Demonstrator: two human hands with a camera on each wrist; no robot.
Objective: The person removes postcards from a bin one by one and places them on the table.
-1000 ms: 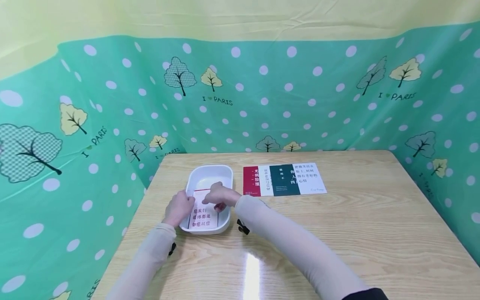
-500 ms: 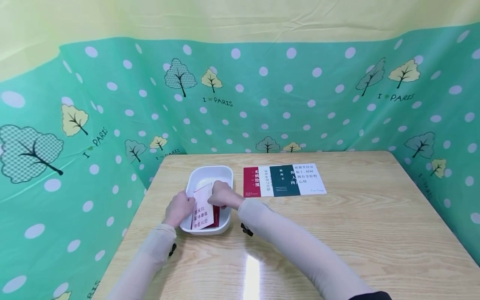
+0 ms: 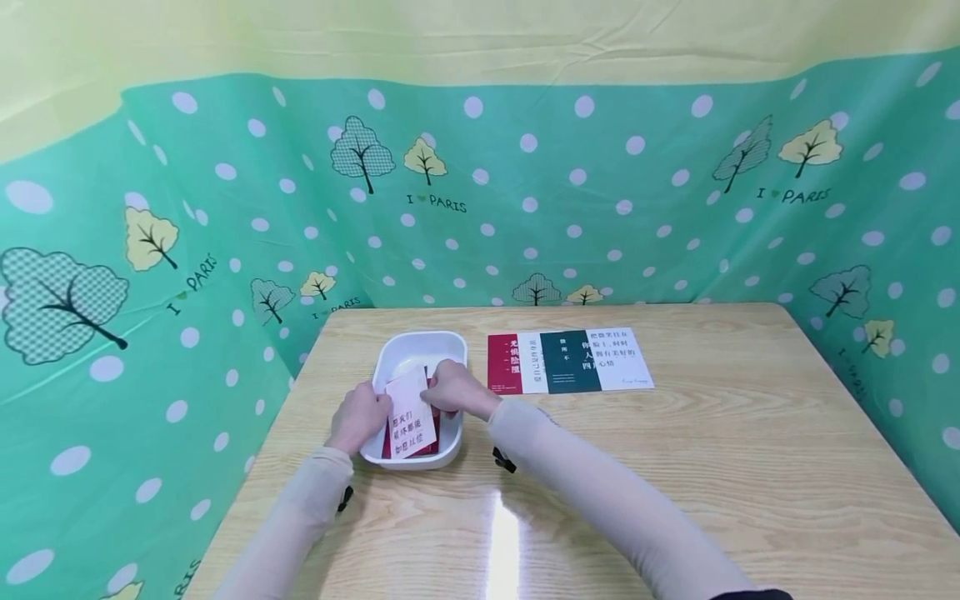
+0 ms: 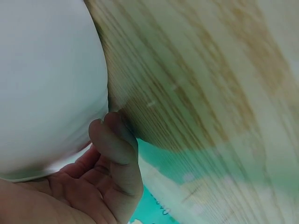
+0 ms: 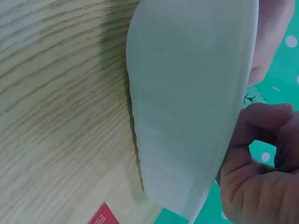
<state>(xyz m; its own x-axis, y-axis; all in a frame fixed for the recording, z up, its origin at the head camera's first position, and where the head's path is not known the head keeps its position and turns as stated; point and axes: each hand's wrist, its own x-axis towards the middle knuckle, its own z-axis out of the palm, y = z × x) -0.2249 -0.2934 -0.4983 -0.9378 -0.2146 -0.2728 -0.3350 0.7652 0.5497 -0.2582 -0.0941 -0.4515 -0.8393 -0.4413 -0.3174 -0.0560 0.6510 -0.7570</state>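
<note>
A white plastic bin (image 3: 408, 344) stands at the left of the table. My left hand (image 3: 361, 417) grips its left rim, with curled fingers against the outer wall, as the left wrist view shows of this hand (image 4: 105, 177). Inside the bin a white card with red writing (image 3: 408, 414) lies askew over dark red cards (image 3: 431, 448). My right hand (image 3: 459, 390) reaches over the right rim and pinches the white card's upper right edge. In the right wrist view the bin's wall (image 5: 187, 93) hides the cards, and the right hand (image 5: 261, 172) has bent fingers.
Right of the bin, a row of cards lies flat on the wooden table (image 3: 675, 467): a red one (image 3: 504, 364), a narrow white one (image 3: 533, 363), a dark green one (image 3: 569, 362) and a white one (image 3: 624, 360). A green patterned cloth (image 3: 645, 242) hangs behind.
The white card has turned and shifted in the bin, uncovering dark red cards beneath. My right hand has moved slightly right, to the card's edge. The left hand has stayed on the rim.
</note>
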